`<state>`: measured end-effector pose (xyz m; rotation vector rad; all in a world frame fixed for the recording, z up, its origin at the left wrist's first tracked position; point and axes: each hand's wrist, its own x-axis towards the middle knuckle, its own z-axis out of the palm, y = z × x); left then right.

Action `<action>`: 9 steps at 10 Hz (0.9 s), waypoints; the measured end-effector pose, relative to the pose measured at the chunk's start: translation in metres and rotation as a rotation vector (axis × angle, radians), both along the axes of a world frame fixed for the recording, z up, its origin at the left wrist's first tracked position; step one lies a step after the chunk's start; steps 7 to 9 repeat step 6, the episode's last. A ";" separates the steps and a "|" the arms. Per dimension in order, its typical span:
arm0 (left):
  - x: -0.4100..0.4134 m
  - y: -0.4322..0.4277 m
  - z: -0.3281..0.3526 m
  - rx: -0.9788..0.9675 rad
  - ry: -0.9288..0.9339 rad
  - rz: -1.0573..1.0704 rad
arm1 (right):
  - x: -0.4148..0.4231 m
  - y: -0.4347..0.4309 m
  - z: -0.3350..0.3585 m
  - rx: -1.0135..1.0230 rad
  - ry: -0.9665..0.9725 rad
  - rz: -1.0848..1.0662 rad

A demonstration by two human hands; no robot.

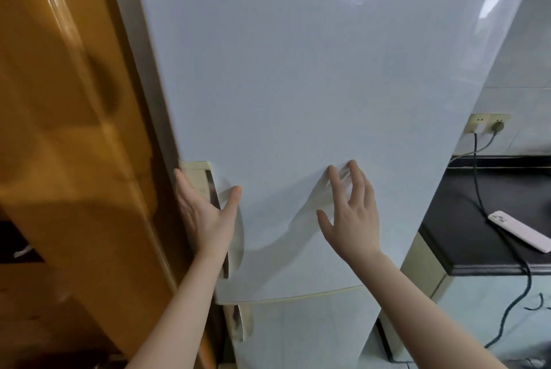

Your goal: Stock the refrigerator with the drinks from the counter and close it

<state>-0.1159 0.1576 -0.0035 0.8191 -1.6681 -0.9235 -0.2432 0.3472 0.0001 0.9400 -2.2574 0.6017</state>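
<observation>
**Upper door pressed to; stocking judged finished**

The right hand (351,219) is laid against the front of the refrigerator's upper door (298,70), with its fingers spread and only the fingertips (353,164) touching the panel; nothing is held in it. The left hand (205,213) is set at the door's left edge by the beige handle recess (196,167). Its fingers are stretched along the side and its thumb rests on the front face, so the edge is bracketed rather than clutched.

The upper door is seen lying flush above the lower door (298,327), with no gap shown along the seam between them. Whether the seal is fully seated at the left edge cannot be told, as that edge is hidden by the left hand.

No drinks are in view. On the visible part of the dark counter (477,249), to the right, only a phone (518,230) and a charging cable (480,189) are seen. The stocking is therefore judged to be done, and the closing to be at its last press or just complete. Little is thought to be left beyond lifting both hands away.
</observation>
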 end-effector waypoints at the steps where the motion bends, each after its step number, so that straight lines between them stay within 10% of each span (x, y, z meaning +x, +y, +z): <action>1: -0.017 -0.026 0.004 0.005 -0.012 -0.051 | -0.008 -0.015 -0.002 -0.007 0.010 -0.037; 9: -0.014 -0.053 0.006 0.103 -0.009 -0.303 | -0.014 -0.012 0.018 -0.226 -0.136 0.042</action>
